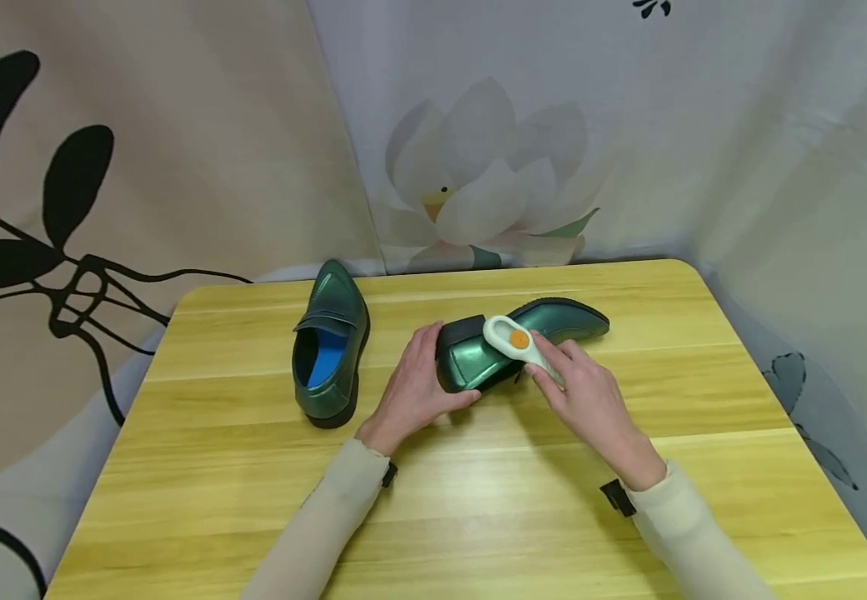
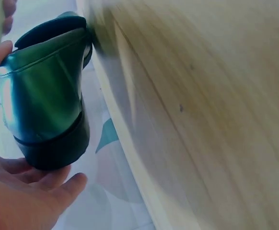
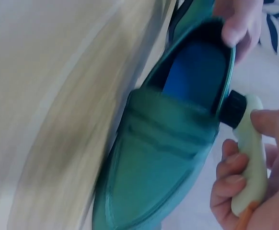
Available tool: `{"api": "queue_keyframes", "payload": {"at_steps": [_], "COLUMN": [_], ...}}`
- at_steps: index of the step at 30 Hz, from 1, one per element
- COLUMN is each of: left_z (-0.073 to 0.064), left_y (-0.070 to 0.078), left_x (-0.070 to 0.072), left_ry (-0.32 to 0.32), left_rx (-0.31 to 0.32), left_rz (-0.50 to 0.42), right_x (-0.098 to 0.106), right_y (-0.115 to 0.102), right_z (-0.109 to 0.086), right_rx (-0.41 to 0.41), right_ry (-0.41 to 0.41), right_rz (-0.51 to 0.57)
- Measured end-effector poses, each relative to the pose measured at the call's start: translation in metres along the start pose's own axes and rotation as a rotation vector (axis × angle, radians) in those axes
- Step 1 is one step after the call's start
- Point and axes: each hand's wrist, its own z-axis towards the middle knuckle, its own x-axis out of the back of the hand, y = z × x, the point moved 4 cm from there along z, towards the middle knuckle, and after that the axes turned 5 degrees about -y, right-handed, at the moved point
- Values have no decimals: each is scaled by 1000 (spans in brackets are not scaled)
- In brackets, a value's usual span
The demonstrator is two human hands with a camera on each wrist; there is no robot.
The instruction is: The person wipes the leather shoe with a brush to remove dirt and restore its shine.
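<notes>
A metallic green loafer [image 1: 474, 360] lies tipped on its side, its toe pointing right in the head view. My left hand [image 1: 420, 385] grips it by the heel; in the right wrist view the thumb hooks over the rim of the opening. My right hand [image 1: 591, 404] holds a white-handled brush [image 3: 252, 158] with an orange button. The brush's dark bristles [image 3: 234, 109] press against the loafer's side just below the opening. Blue lining [image 3: 194, 72] shows inside the shoe.
A matching green loafer [image 1: 332, 333] stands upright on the wooden table [image 1: 448, 517] to the left, toe toward the back edge. Behind the table hangs a pale curtain [image 1: 253, 150] printed with a white flower and dark leaves.
</notes>
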Motion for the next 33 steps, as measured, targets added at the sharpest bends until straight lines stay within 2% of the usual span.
{"api": "queue_keyframes", "payload": {"at_steps": [2,7,9,16,23,26,30,33], "left_z": [1,2,3,2,1,1,1,1], "left_y": [-1,-2,-3,-5,-6,-9,-11,-11], "left_x": [-1,0,1,0,-3,-4,-6,-6], "left_ry": [-19,-31,-44,-101,-141,-173,-219,-230], "left_rx": [29,44,48,114,135,162,204,205], "left_rz": [5,-8,-5,27,46,58,72,88], "right_x": [1,-5,-4,4,2,5,13,15], "right_y": [5,-2,-2,14,9,18,39,45], "right_z": [-1,-6,-6,1,4,8,14,19], "right_rx": [-25,68,72,-78,-57,-115,-217,-239], "right_ry": [8,-76,-84,-14,-85,-43,19,30], "right_rz": [-6,8,3,-6,-14,-32,-43,-50]}}
